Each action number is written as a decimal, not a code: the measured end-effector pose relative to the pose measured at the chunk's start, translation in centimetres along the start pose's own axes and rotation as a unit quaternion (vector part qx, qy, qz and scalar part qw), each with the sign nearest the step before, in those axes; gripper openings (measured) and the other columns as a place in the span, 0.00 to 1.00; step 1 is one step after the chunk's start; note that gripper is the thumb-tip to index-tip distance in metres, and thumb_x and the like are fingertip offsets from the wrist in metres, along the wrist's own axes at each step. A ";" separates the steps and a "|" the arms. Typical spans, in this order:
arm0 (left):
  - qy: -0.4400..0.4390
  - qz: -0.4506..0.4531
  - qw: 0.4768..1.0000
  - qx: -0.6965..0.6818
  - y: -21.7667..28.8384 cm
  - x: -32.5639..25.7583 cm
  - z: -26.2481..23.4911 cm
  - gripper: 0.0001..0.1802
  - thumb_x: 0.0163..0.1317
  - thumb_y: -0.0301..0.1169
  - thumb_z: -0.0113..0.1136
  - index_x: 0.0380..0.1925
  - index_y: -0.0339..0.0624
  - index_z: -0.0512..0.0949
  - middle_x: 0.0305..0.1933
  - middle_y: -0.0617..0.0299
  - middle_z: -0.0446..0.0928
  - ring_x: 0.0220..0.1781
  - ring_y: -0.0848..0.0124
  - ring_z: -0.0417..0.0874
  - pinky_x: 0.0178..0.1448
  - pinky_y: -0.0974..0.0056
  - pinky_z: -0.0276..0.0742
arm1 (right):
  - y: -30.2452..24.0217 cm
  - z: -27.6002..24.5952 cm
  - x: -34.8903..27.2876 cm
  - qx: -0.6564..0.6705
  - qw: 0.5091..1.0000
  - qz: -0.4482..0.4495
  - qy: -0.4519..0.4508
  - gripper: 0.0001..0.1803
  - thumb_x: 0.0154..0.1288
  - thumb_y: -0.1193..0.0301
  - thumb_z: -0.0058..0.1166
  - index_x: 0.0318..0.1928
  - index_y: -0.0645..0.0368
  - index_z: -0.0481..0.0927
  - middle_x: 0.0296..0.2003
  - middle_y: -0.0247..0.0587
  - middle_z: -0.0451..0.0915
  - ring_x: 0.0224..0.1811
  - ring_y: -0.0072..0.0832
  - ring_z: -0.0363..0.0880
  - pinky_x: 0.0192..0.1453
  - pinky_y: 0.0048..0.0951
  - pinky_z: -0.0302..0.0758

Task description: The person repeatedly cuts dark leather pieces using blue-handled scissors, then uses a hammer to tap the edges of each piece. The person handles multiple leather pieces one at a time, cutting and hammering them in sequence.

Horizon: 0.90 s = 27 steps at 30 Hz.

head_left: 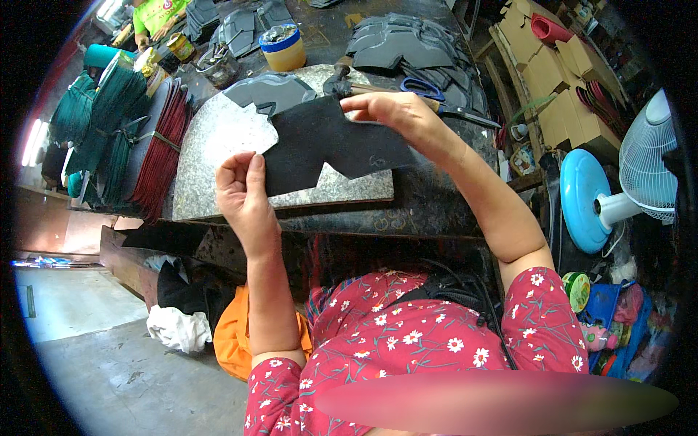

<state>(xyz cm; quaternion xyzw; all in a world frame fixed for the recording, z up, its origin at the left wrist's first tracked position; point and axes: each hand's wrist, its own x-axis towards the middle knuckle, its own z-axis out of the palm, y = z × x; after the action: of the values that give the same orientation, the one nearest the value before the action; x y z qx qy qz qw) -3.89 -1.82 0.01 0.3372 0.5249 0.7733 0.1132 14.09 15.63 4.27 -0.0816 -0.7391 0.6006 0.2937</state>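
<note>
A flat black cut piece (298,149) of sheet material, with a V-shaped notch in its near edge, is held up over a speckled stone slab (211,145). My left hand (247,190) pinches its left edge between thumb and curled fingers. At its upper right edge, my right hand (398,118) grips it with bent fingers, the thumb mostly hidden. Behind the black piece, a grey cut piece (267,89) lies on the slab. A hammer (339,81) rests just beyond my right hand, and blue-handled scissors (423,89) lie to its right.
Stacks of grey cut pieces (407,43) cover the back of the dark table (443,211). A blue-rimmed tub (282,49) stands behind the slab. Tied green bundles (94,116) and red bundles (156,149) are at left. A fan (589,200) stands right. A co-worker (154,20) is at far left.
</note>
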 end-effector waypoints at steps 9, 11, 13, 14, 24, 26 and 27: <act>-0.043 0.208 0.951 0.227 -1.3 -2.3 3.2 0.17 0.66 0.28 0.64 0.51 0.34 0.73 0.50 0.54 0.78 0.51 0.66 0.79 0.58 0.64 0.74 | -0.9 2.4 -0.6 -0.337 0.940 -0.051 0.017 0.33 0.67 0.51 0.58 0.63 0.62 0.75 0.41 0.50 0.84 0.40 0.38 0.84 0.45 0.34 0.79; -0.172 0.283 0.912 0.241 -1.2 -3.3 4.2 0.30 0.61 0.32 0.70 0.60 0.34 0.69 0.58 0.48 0.76 0.59 0.60 0.78 0.65 0.60 0.71 | -0.3 3.0 -0.6 -0.215 0.976 0.029 -0.017 0.41 0.67 0.49 0.57 0.70 0.66 0.64 0.49 0.60 0.82 0.48 0.44 0.84 0.54 0.37 0.78; -0.234 0.229 0.927 0.183 -1.2 -3.4 4.7 0.43 0.55 0.36 0.74 0.68 0.36 0.62 0.63 0.46 0.74 0.63 0.57 0.78 0.70 0.56 0.68 | 0.5 2.6 -0.4 -0.147 0.988 -0.016 0.050 0.29 0.70 0.61 0.55 0.64 0.67 0.71 0.51 0.54 0.82 0.51 0.36 0.83 0.57 0.34 0.77; -0.264 0.202 0.931 0.153 -1.3 -3.0 4.8 0.49 0.53 0.37 0.76 0.71 0.37 0.59 0.65 0.46 0.73 0.64 0.57 0.77 0.71 0.55 0.66 | 0.9 1.8 0.0 -0.153 0.983 0.013 0.097 0.25 0.70 0.65 0.54 0.62 0.68 0.74 0.50 0.52 0.83 0.51 0.32 0.82 0.57 0.32 0.77; -0.220 0.261 0.819 0.462 -3.6 4.3 2.5 0.39 0.55 0.47 0.71 0.62 0.38 0.70 0.69 0.44 0.66 0.73 0.46 0.64 0.74 0.46 0.60 | 3.5 -16.8 6.0 -0.183 0.954 -0.009 0.236 0.25 0.71 0.68 0.56 0.66 0.63 0.73 0.54 0.42 0.82 0.51 0.23 0.81 0.57 0.24 0.76; -0.221 0.238 0.783 0.530 -4.7 5.0 2.5 0.41 0.56 0.52 0.69 0.63 0.38 0.69 0.70 0.44 0.66 0.73 0.48 0.64 0.75 0.46 0.57 | 4.1 -17.4 5.7 -0.494 0.834 0.054 0.241 0.34 0.68 0.60 0.60 0.69 0.62 0.69 0.55 0.51 0.80 0.54 0.34 0.81 0.60 0.33 0.75; -0.253 0.183 0.769 0.558 -5.1 5.0 2.5 0.43 0.56 0.55 0.67 0.63 0.38 0.70 0.68 0.45 0.70 0.72 0.51 0.67 0.76 0.46 0.55 | 4.3 -16.7 5.1 -0.637 0.734 -0.002 0.236 0.41 0.63 0.54 0.63 0.71 0.59 0.66 0.57 0.58 0.77 0.60 0.45 0.77 0.64 0.40 0.71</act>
<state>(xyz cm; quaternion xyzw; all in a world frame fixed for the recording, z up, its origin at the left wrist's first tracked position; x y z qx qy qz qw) -6.95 4.89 -1.94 0.6140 0.7449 0.2368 -0.1099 17.80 33.26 3.71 -0.3877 -0.8556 -0.0499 0.3393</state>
